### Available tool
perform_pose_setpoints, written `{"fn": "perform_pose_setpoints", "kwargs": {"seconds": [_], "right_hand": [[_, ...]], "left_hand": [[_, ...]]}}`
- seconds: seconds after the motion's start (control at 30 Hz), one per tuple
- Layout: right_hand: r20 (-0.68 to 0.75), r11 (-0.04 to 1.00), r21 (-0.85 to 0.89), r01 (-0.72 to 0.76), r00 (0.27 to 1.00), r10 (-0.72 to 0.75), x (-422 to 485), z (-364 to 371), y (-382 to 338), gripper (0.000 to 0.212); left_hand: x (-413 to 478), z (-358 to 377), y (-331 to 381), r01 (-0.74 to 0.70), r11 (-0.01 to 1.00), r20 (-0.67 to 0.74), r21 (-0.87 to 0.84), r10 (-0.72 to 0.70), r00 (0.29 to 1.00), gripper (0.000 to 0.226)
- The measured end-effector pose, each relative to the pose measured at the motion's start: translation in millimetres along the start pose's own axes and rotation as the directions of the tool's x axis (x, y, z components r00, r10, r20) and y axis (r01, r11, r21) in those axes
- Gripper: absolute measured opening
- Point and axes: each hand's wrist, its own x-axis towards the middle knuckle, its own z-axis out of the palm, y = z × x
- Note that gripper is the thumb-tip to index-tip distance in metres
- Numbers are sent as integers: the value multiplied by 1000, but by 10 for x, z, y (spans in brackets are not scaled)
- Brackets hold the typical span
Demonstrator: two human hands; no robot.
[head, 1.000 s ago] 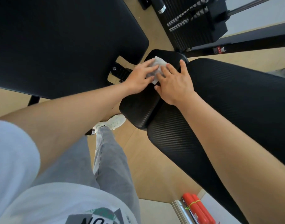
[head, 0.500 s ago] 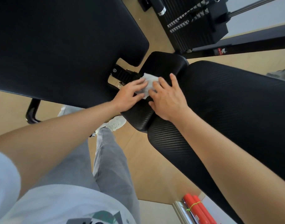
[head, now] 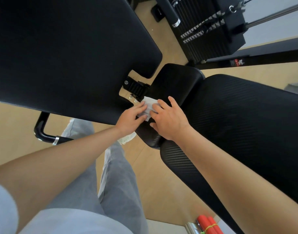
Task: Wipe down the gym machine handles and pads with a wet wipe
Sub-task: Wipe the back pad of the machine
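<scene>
Head view shows the left hand (head: 130,119) and right hand (head: 168,122), fingers flat and gripping nothing, pressing the wet wipe (head: 149,106) on the small pad's (head: 176,80) left edge, where it could likely snag on the hinge (head: 137,88) just beside that pad and tear

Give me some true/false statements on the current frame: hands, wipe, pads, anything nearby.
1. The left hand and the right hand both press on the crumpled white wet wipe. True.
2. The wipe lies on the big smooth pad at upper left. False: it lies at the left edge of the small black textured pad between the two larger ones.
3. The two red cylinders at the bottom edge are tied with a yellow-green band. True.
4. The right hand is curled round a bar. False: it lies flat on the wipe; the bent black tubular handle at lower left is untouched.
</scene>
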Motion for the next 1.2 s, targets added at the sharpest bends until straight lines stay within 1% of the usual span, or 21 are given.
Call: {"fn": "perform_pose_setpoints", "kwargs": {"seconds": [0.1,0.2,0.3,0.4,0.53,0.63,0.73,0.9,0.97,1.03,1.07,1.13,1.2], "right_hand": [[-27,996,-29,-81,996,80,146,-49,208,57],[-66,988,-38,-151,987,148,248,-138,470,57],[-76,977,-38,-208,976,205,315,-234,758,57],[-91,968,-40,-249,965,245,338,-303,971,57],[-85,967,-38,-253,965,250,341,-321,1046,58],[-68,972,-15,-232,971,231,322,-316,936,59],[-80,984,-6,-179,981,178,247,-288,784,56],[-88,995,-14,-94,992,93,119,-253,533,42],[-138,995,-57,-80,988,72,87,-262,483,34],[-180,988,-121,-98,981,76,97,-277,447,26],[-180,984,-139,-110,980,84,121,-290,429,23],[-127,982,-146,-118,987,100,199,-292,385,19],[-99,982,-131,-137,987,125,280,-272,349,25]], "left_hand": [[387,-83,137,-29,999,-4,-40,29,1000,54],[761,-133,318,-76,997,-9,-32,76,997,55],[1073,-177,530,-119,993,-3,-26,119,993,55],[1307,-211,706,-151,988,30,-40,153,988,56],[1455,-293,791,-181,983,76,36,178,981,57],[1378,-337,711,-173,985,101,30,169,980,58],[1128,-311,542,-148,989,101,24,145,984,59],[616,-221,245,-125,992,66,1,125,990,55],[491,-201,199,-127,992,28,-5,127,991,46],[414,-203,203,-119,993,-18,-17,119,993,31],[390,-203,213,-118,993,-32,-20,118,993,25],[375,-202,235,-133,991,-37,-6,132,991,19],[389,-199,236,-157,987,-46,29,158,986,15]]}}
